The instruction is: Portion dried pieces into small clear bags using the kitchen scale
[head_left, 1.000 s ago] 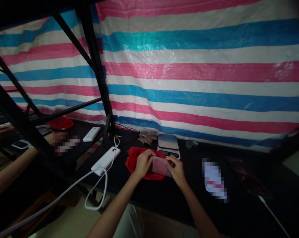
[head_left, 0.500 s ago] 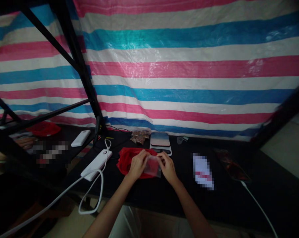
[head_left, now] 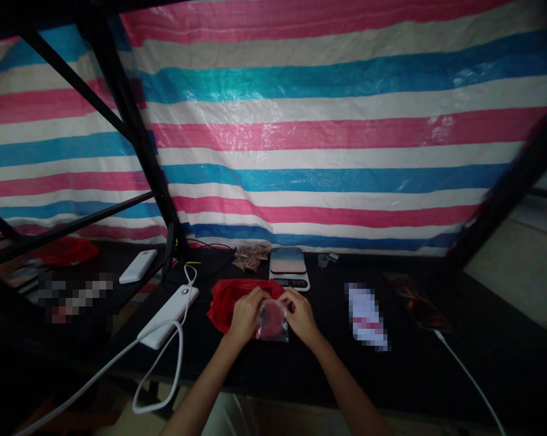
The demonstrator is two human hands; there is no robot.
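Between my two hands is a small clear plastic bag (head_left: 273,327), its top edge pinched at both sides. My left hand (head_left: 246,312) is closed on the upper left corner. On the upper right corner, my right hand (head_left: 301,312) is closed too. Behind the clear bag lies a crumpled red plastic bag (head_left: 221,306), partly covered by my left hand. Just beyond sits a small digital scale (head_left: 288,261) with a shiny platform and a dark display. Left of the scale rests a clear bag of small brown pieces (head_left: 250,258).
A white power bank (head_left: 169,318) with a looped white cable lies at left; another white device (head_left: 138,266) is farther left. Near the back are a small clear cup (head_left: 323,261) and a blurred paper (head_left: 366,318) closer in. A phone (head_left: 416,303) with a cable lies right.
The clear bag has come from a tilted position to hang flatter between my hands. The whole view has shifted slightly, and both hands keep their pinch.
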